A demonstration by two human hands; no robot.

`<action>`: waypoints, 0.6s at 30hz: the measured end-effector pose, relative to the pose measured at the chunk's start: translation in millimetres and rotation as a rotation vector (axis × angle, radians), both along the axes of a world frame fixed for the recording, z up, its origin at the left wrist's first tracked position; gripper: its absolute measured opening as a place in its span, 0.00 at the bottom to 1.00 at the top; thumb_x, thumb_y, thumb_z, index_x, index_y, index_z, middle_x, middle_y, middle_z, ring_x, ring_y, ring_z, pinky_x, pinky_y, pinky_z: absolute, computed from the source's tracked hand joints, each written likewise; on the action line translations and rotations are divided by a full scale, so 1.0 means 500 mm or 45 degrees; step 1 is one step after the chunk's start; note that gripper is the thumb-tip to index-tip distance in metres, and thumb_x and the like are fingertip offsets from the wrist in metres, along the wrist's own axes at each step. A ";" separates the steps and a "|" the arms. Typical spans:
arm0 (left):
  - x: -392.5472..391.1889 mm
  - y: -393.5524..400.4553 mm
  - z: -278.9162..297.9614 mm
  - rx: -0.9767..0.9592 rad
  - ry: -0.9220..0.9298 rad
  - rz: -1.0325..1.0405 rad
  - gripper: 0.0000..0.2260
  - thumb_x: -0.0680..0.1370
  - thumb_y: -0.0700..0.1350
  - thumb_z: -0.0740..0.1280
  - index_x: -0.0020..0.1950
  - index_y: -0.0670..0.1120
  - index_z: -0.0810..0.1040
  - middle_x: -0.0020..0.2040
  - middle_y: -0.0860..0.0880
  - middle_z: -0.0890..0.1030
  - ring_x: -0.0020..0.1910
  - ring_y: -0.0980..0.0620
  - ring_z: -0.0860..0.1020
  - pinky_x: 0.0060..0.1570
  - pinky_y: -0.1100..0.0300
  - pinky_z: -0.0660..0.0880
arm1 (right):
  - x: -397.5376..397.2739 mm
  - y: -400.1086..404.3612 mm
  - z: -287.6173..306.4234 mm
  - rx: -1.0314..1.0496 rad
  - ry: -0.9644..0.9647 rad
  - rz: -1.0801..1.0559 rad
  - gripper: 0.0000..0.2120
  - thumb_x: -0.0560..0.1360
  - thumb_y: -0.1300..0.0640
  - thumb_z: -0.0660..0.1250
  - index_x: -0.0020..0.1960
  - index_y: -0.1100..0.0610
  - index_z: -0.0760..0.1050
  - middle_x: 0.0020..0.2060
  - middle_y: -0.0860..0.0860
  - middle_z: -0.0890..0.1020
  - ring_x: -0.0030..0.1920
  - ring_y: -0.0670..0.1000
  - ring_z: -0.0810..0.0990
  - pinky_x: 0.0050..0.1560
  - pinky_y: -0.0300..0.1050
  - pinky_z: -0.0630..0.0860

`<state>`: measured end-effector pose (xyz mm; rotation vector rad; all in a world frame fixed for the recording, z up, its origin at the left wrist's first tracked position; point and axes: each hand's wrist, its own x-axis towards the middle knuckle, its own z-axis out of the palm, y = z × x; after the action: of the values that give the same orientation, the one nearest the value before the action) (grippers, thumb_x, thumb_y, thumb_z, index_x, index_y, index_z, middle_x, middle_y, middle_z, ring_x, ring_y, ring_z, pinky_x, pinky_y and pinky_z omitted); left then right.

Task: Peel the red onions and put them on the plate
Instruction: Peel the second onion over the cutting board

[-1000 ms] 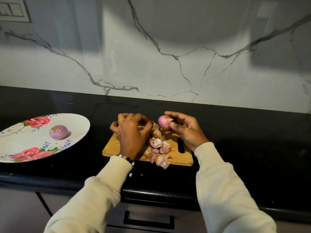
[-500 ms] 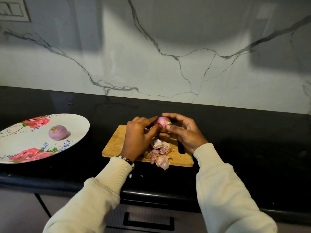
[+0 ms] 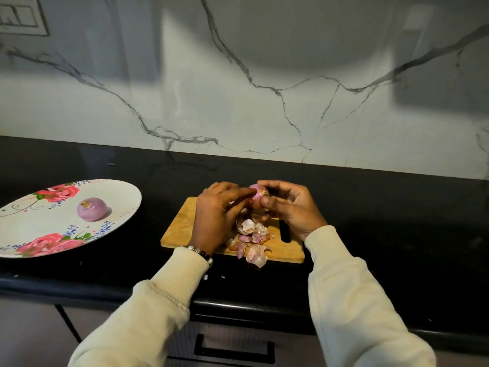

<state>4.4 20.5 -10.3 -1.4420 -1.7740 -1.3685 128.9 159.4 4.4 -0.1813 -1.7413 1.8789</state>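
A small red onion [image 3: 258, 193] is held over the far edge of the wooden cutting board [image 3: 182, 229]. My right hand [image 3: 289, 207] grips it from the right, thumb below and fingers over the top. My left hand [image 3: 219, 213] reaches in from the left, its fingers pinching at the onion's side. A heap of pink and papery onion skins [image 3: 251, 234] lies on the board under my hands. One peeled onion [image 3: 92, 209] sits on the white plate with red roses [image 3: 31, 226] at the left.
The board and plate rest on a black countertop [image 3: 397, 221] against a white marble wall [image 3: 264, 88]. The counter's front edge runs just below the board, with a drawer handle [image 3: 232, 352] underneath. A wall switch [image 3: 21, 17] is at the top left.
My left hand left the board's near side and moved right to meet the onion in my right hand. Both hands now close around it.
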 end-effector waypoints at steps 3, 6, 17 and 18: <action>0.001 0.000 0.003 0.016 -0.029 -0.072 0.08 0.73 0.39 0.74 0.52 0.46 0.85 0.48 0.49 0.83 0.46 0.56 0.80 0.48 0.64 0.77 | 0.000 0.003 -0.001 0.026 -0.002 -0.002 0.21 0.69 0.62 0.74 0.62 0.62 0.79 0.57 0.60 0.83 0.55 0.62 0.83 0.42 0.45 0.81; -0.001 0.002 0.004 0.023 -0.046 -0.095 0.07 0.72 0.39 0.75 0.50 0.46 0.85 0.48 0.50 0.82 0.46 0.59 0.79 0.48 0.73 0.72 | 0.001 0.002 -0.001 0.022 -0.007 0.003 0.22 0.69 0.62 0.74 0.62 0.62 0.79 0.57 0.61 0.83 0.53 0.60 0.84 0.40 0.44 0.81; -0.007 0.016 -0.008 -0.084 -0.024 -0.076 0.07 0.74 0.46 0.69 0.48 0.44 0.83 0.58 0.47 0.74 0.58 0.58 0.64 0.55 0.70 0.61 | -0.002 0.003 -0.004 0.096 -0.033 -0.013 0.17 0.72 0.66 0.72 0.61 0.59 0.80 0.56 0.59 0.84 0.54 0.57 0.84 0.41 0.41 0.81; -0.007 0.017 -0.008 -0.097 -0.017 -0.076 0.08 0.74 0.47 0.68 0.48 0.44 0.82 0.59 0.46 0.73 0.59 0.58 0.63 0.55 0.68 0.61 | -0.004 0.004 -0.004 0.098 -0.033 -0.012 0.17 0.72 0.67 0.72 0.61 0.59 0.80 0.56 0.59 0.84 0.54 0.57 0.84 0.41 0.40 0.81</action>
<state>1.0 28.8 -14.2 -1.5404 -1.8231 -1.3565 127.1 161.2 2.2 -0.1850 -1.8230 1.8069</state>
